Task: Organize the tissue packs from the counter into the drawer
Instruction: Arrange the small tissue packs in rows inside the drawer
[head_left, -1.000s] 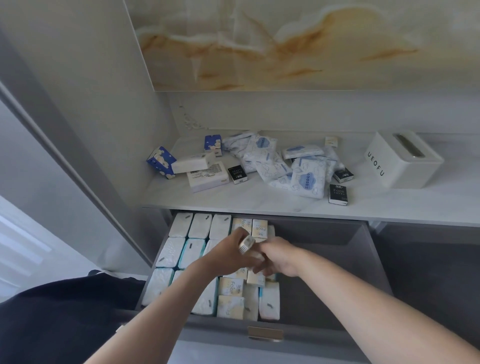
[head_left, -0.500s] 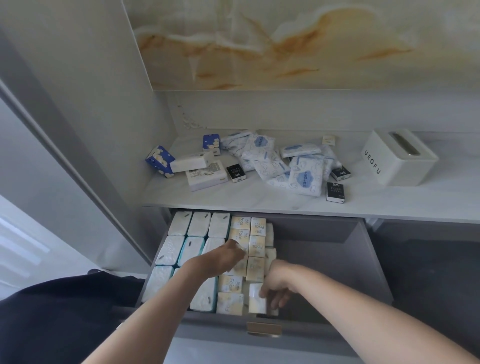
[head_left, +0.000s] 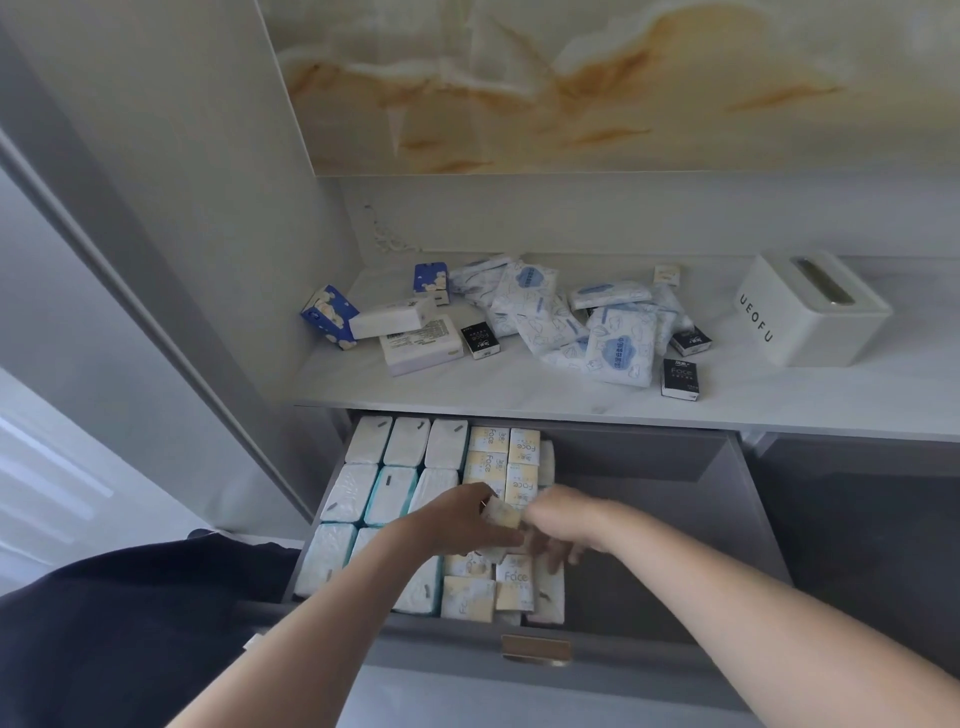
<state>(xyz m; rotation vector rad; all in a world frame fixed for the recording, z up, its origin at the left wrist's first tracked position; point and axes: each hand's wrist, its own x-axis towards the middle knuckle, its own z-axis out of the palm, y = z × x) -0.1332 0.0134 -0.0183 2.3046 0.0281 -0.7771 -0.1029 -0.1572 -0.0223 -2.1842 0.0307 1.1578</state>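
Nearest, the brass handle (head_left: 535, 649) on the front of the open drawer (head_left: 649, 499). Over the drawer's middle, both hands meet! The left hand (head_left: 457, 525) pinches a small yellow pack (head_left: 501, 515) between thumb and fingertips, just above the yellow rows (head_left: 498, 447). The right hand (head_left: 563, 525) sits right beside that pack, blurred, fingers pointing down. Its grip? Can't tell. White packs (head_left: 405, 441) stand in neat rows along the drawer's left side. Beyond, on the counter (head_left: 467, 397), loose packs (head_left: 618, 348) lie heaped, with a white tissue box (head_left: 810, 312) off to their right.
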